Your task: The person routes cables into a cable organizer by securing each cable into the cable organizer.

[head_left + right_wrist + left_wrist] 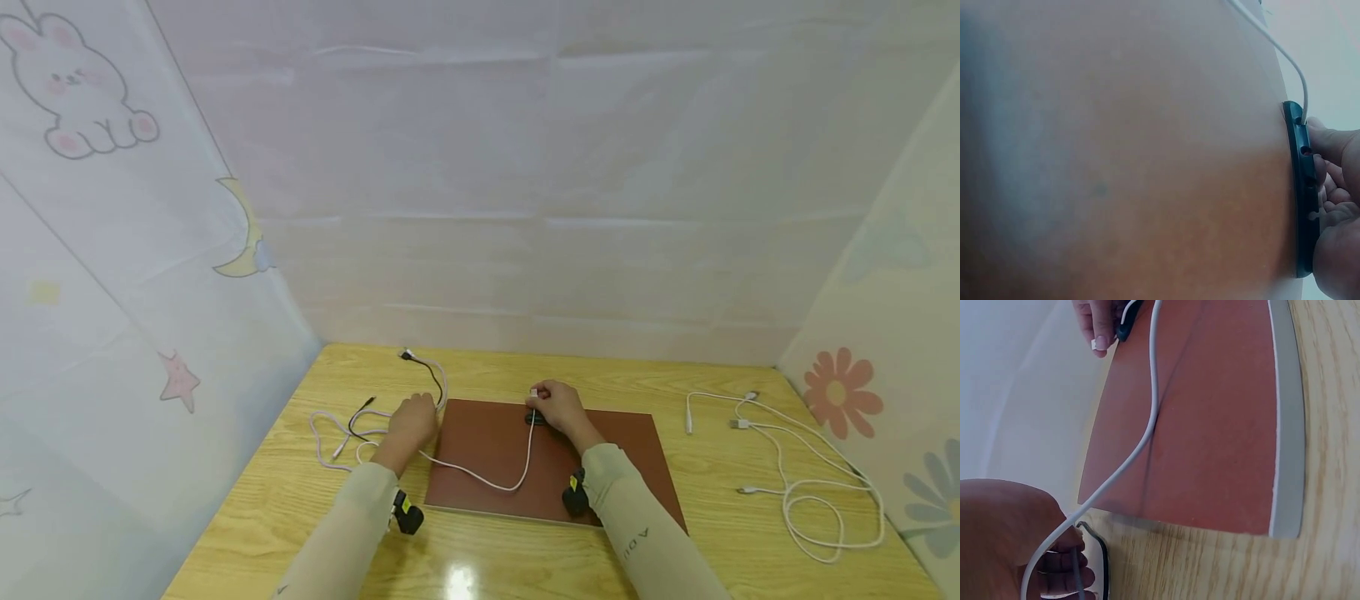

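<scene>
Smooth cable (1155, 394); glossy wood table (495, 567)

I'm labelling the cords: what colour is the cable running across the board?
White; the cable shows best in the left wrist view, crossing the reddish-brown board.

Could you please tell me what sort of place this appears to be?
It seems to be an indoor tabletop work area, perhaps a booth: a wood-grain table stands before pale hangings bearing a cartoon rabbit and flowers, with a white cable over a reddish-brown board.
</scene>
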A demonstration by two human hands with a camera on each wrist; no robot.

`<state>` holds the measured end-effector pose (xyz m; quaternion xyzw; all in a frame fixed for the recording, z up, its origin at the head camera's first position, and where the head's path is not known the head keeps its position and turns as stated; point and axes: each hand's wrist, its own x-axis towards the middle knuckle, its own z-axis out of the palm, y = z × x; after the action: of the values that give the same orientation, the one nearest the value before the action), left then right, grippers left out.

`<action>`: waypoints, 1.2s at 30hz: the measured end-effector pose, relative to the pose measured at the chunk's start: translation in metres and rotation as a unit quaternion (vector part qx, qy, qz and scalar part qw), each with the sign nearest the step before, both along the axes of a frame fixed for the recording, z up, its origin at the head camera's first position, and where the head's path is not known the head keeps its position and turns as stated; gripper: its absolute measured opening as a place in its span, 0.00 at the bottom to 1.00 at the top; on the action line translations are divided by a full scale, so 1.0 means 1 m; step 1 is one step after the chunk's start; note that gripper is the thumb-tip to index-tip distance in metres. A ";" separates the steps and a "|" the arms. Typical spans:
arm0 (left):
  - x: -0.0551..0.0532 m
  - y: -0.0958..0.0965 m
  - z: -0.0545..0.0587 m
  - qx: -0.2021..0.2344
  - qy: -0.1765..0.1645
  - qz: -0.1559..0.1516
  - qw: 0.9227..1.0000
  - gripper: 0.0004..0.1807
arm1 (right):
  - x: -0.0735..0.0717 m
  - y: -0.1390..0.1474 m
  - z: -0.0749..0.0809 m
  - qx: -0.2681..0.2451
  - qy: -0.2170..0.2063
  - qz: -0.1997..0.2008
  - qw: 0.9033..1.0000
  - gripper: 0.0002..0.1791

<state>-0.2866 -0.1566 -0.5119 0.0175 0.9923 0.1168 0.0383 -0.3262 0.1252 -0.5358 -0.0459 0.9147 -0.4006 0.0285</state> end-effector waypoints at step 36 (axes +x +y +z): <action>0.010 -0.024 0.053 0.125 0.082 -0.019 0.989 0.15 | 0.003 0.000 0.002 0.001 0.005 0.002 1.000 0.20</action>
<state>-0.2768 -0.1810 -0.4593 0.0503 0.9691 0.2373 -0.0439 -0.3235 0.1257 -0.5339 -0.0498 0.9153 -0.3990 0.0246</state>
